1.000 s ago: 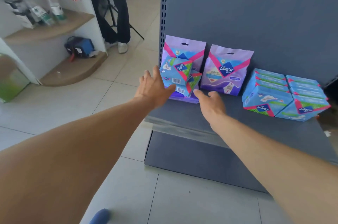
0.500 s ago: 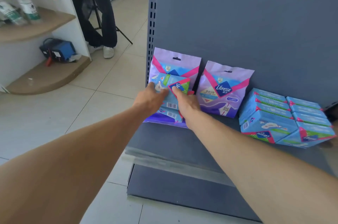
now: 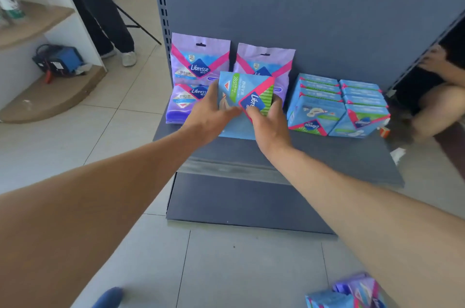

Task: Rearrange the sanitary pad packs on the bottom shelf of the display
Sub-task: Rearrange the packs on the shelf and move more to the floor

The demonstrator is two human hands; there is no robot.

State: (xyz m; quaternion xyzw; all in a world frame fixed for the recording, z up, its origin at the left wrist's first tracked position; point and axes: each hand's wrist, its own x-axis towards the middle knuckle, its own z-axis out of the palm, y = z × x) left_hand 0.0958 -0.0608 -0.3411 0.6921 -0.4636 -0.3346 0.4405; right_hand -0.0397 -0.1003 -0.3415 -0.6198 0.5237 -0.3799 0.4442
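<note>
Left hand (image 3: 211,116) and right hand (image 3: 270,123): both grip blue pack (image 3: 245,96), one hand per side, fingers curled round edges. Pack held upright, slightly tilted, over front of bottom shelf (image 3: 339,159); second blue pack appears below it, contact unclear. Two purple hanging packs (image 3: 200,61) stand against back panel (image 3: 302,6); smaller purple pack (image 3: 185,104) in front at left. Stacked blue packs (image 3: 337,104) at shelf right. More packs (image 3: 352,292) on floor, bottom right.

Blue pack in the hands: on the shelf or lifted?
Cannot tell. Left hand and right hand grip the tilted blue pack; its lower edge over the shelf is hidden.
</note>
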